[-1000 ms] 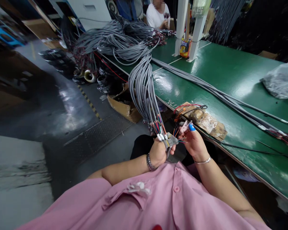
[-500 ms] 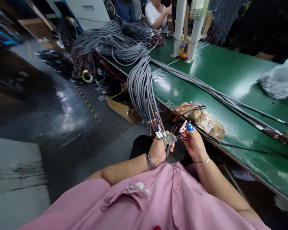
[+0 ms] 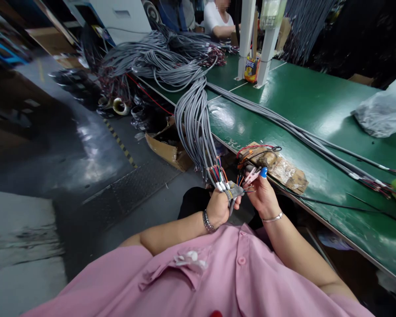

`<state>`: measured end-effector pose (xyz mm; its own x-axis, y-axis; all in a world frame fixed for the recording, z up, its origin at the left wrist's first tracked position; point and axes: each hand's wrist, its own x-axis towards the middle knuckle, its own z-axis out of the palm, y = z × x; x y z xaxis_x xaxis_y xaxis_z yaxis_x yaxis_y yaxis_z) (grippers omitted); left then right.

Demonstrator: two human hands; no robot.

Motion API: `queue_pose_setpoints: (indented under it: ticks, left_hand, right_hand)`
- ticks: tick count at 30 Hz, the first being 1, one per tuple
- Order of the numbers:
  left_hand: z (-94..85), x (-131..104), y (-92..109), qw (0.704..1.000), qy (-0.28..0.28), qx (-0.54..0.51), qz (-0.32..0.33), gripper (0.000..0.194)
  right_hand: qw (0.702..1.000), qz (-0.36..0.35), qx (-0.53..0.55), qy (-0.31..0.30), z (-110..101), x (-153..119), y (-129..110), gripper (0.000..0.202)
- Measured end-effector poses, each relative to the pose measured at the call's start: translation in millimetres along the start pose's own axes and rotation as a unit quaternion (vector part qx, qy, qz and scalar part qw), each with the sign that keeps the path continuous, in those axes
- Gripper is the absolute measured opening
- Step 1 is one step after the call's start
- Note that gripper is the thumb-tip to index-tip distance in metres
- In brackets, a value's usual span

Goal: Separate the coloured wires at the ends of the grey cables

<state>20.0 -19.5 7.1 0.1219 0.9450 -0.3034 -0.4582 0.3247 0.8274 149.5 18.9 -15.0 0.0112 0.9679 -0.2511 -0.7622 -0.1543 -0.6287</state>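
We hold a grey cable [image 3: 231, 206] before our chest, just off the bench edge, with the fingers of our left hand [image 3: 218, 208] curled closed around it, while our right hand [image 3: 264, 198] pinches a pink clip [image 3: 251, 176] beside its fanned wires. Near it hang the coloured ends of a cable bundle [image 3: 193, 110], which droops from our green bench [image 3: 317, 99]; across it sits a person in white [image 3: 214, 20].

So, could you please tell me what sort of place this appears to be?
Probably a cable-assembly workshop: a heap of grey cables with bared coloured wire ends lies on a green worktable, and a black-and-yellow stripe marks the floor.
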Motion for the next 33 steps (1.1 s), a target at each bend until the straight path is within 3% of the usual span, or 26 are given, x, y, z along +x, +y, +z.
queue_pose_setpoints:
  ticks: [8, 17, 23, 33]
  left_hand:
    - [-2.7, -1.6, -5.8, 1.0, -0.018, 0.011, 0.013, 0.024]
    - [-8.4, -7.6, -4.7, 1.0, 0.006, 0.005, 0.007, 0.026]
    - [-3.7, -6.1, -0.6, 0.999, 0.005, -0.038, 0.004, 0.022]
    - [0.2, 1.2, -1.3, 0.999, 0.007, -0.033, 0.009, 0.021]
  right_hand:
    - [1.0, 0.014, 0.008, -0.012, -2.8, -1.6, 4.3, 0.04]
    - [0.995, 0.062, -0.036, -0.067, -8.8, -9.2, -7.8, 0.051]
    - [0.997, 0.016, -0.05, -0.05, -6.8, -6.4, -12.0, 0.028]
    - [0.997, -0.005, -0.051, -0.05, -3.9, -0.7, 0.1, 0.043]
